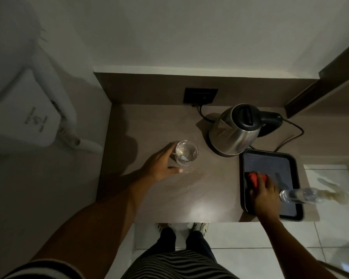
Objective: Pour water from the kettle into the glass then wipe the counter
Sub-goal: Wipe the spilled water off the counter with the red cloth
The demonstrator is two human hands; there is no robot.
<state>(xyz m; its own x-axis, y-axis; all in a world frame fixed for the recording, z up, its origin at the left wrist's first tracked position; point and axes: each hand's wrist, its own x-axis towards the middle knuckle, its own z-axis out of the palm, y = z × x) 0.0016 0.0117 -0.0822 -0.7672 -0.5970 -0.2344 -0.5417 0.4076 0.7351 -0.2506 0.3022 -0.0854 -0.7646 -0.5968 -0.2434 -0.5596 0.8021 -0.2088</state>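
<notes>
A clear glass (185, 153) with water in it stands on the brown counter (145, 125), left of the steel kettle (235, 130). My left hand (159, 165) is wrapped around the glass's left side. The kettle sits on its base at the back right, lid closed, black handle to the right. My right hand (265, 193) rests on a red cloth (255, 178) lying in the black tray (248, 158) at the counter's right end; the fingers cover most of the cloth.
A clear plastic bottle (300, 195) lies across the tray's right edge. The kettle's cord runs to a black wall socket (200, 96). A white wall-mounted hair dryer (26, 115) hangs on the left. A wet sheen shows on the counter near the glass.
</notes>
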